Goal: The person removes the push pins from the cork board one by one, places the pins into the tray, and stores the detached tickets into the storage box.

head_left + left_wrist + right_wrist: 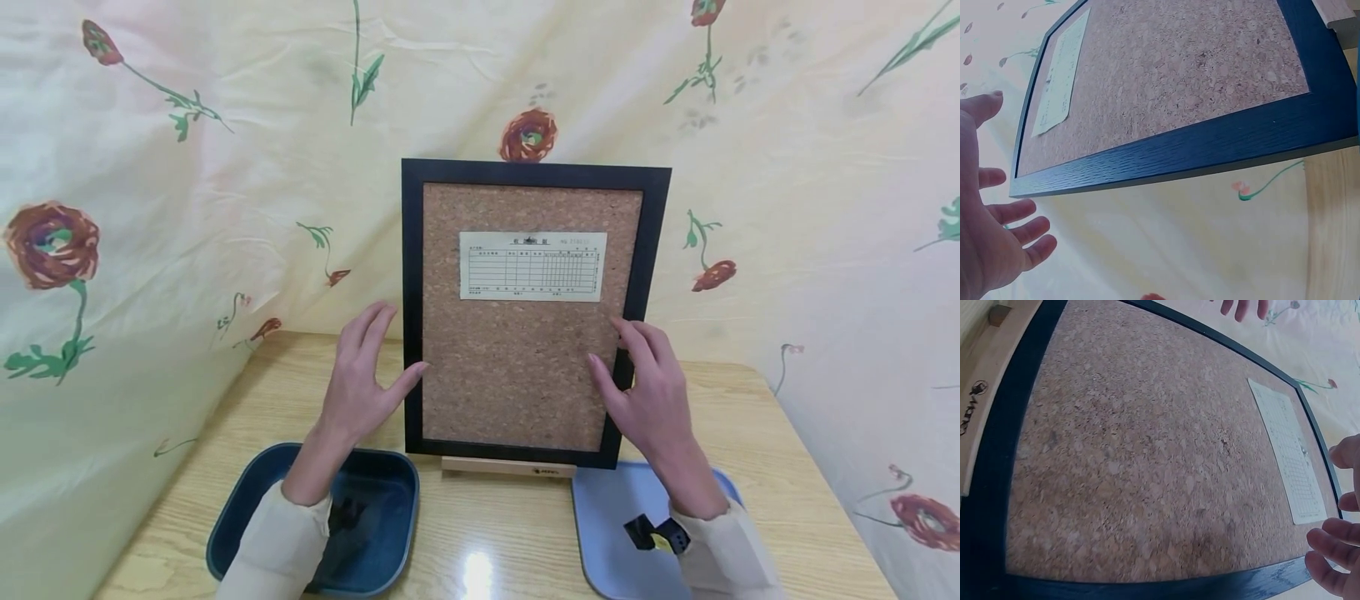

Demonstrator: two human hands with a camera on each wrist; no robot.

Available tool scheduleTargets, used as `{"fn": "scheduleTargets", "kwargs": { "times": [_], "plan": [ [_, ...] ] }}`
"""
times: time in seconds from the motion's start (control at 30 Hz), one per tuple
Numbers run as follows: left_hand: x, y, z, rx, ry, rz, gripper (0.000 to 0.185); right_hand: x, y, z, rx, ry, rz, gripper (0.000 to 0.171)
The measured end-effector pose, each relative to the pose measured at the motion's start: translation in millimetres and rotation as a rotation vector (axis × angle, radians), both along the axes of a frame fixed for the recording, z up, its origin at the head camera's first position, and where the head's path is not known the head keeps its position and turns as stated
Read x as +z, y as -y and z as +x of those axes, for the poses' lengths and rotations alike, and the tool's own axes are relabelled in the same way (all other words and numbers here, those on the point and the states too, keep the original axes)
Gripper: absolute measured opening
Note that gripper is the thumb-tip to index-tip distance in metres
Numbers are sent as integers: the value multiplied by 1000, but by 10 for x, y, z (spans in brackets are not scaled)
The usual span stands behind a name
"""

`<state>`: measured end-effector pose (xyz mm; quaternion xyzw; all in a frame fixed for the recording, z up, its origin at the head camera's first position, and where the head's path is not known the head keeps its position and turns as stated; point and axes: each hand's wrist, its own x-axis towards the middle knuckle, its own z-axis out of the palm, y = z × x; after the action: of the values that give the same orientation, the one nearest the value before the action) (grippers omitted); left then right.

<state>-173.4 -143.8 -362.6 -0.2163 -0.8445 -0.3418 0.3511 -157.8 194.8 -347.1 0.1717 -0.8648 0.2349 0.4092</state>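
Note:
A cork board [525, 367] in a black frame [412, 317] stands upright on a small wooden stand [508, 467] at the middle of the table. A printed paper form [532, 266] is fixed to its upper part. My left hand [363, 375] is open beside the frame's left edge, the thumb tip near the frame. My right hand [648, 392] is open at the frame's right edge, fingers spread over the frame and the cork. The cork board [1166, 69] and form [1060, 75] also fill the left wrist view, and the cork board [1147, 450] the right wrist view.
A dark blue tray [375, 500] lies on the wooden table [495, 533] at the front left, under my left forearm. A light blue tray [607, 533] lies at the front right. A flowered cloth [187, 167] hangs behind and on both sides.

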Motion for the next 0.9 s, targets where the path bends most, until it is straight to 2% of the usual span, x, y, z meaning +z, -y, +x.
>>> {"fn": "scheduleTargets", "kwargs": {
  "times": [0.5,0.9],
  "plan": [
    [58,-48,-98,-8,26,22,88,78,109,-112,18,-33,-45,48],
    [78,-105,-172,-18,14,47,89,130,159,-189,9,-16,-60,45]
  ]
}}
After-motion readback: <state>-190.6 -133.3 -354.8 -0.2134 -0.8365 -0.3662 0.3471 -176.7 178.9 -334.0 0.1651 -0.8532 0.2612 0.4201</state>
